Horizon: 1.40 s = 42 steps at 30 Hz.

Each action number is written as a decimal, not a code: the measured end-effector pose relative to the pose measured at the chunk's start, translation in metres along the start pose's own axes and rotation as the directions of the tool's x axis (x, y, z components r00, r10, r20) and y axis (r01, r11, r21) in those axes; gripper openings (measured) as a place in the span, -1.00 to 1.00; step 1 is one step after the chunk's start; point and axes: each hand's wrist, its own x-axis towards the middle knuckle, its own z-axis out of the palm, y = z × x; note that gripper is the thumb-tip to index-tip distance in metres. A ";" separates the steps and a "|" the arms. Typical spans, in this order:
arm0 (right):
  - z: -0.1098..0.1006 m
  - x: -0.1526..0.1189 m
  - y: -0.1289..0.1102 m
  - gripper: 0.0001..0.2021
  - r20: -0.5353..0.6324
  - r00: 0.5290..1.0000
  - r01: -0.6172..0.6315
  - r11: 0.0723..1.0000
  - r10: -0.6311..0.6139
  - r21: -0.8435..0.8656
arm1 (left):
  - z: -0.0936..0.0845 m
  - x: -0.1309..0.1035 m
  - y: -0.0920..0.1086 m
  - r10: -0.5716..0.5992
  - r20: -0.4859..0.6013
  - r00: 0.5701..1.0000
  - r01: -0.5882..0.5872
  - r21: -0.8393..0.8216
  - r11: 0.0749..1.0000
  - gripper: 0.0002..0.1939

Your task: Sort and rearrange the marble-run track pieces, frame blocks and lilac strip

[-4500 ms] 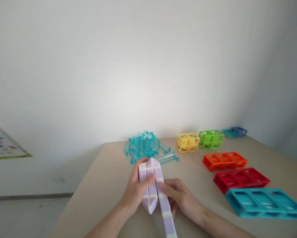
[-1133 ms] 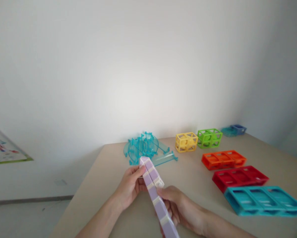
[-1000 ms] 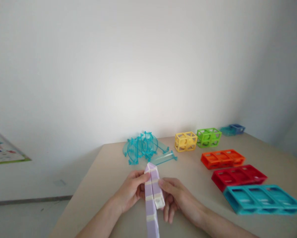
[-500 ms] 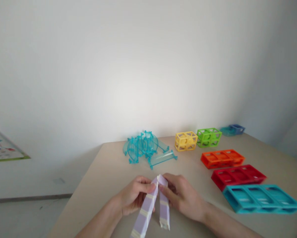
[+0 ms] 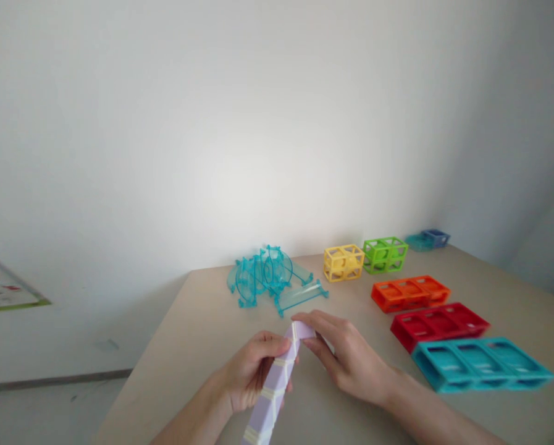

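A long lilac strip point(image 5: 271, 395) with cream bands across it, made of box-like segments, slants up from the bottom edge. My left hand point(image 5: 253, 371) is closed around its upper part, thumb on top. At the strip's far end, a short lilac segment point(image 5: 305, 330) angles off to the right. My right hand point(image 5: 344, 352) pinches that segment between thumb and fingers. Beyond my hands lies a pile of clear teal plastic pieces point(image 5: 262, 272), and a curved clear teal piece point(image 5: 302, 296) rests at its near side.
On the beige table point(image 5: 202, 327) stand a yellow frame block point(image 5: 344, 262) and a green one point(image 5: 385, 254). Nearer right lie orange point(image 5: 411, 293), red point(image 5: 438, 326) and teal point(image 5: 483, 364) frame blocks. A blue box point(image 5: 436, 238) sits at the far corner by the wall.
The second banded length that hung down at the right no longer shows; only a short segment appears there. My right hand has shifted slightly right and up. The left hand keeps its grip.
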 end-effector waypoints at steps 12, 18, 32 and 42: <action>0.011 0.004 0.018 -0.68 -0.102 0.893 -0.424 0.895 0.438 0.138 | -0.001 0.007 -0.002 0.442 -0.067 0.895 -0.417 0.232 0.879 -0.63; 0.011 0.002 0.007 -0.77 0.017 0.953 -0.302 0.951 0.301 0.068 | -0.009 0.009 -0.004 0.689 -0.170 0.705 -0.519 0.538 0.664 -0.61; 0.028 -0.007 0.015 -0.56 0.535 0.836 -0.545 0.297 0.121 0.784 | -0.005 -0.001 -0.001 0.566 0.083 0.821 -0.569 0.018 0.822 -0.58; 0.021 0.000 0.008 -0.65 0.350 0.847 -0.523 0.509 0.401 0.684 | -0.004 0.001 0.003 0.641 -0.177 0.747 -0.605 0.219 0.765 -0.64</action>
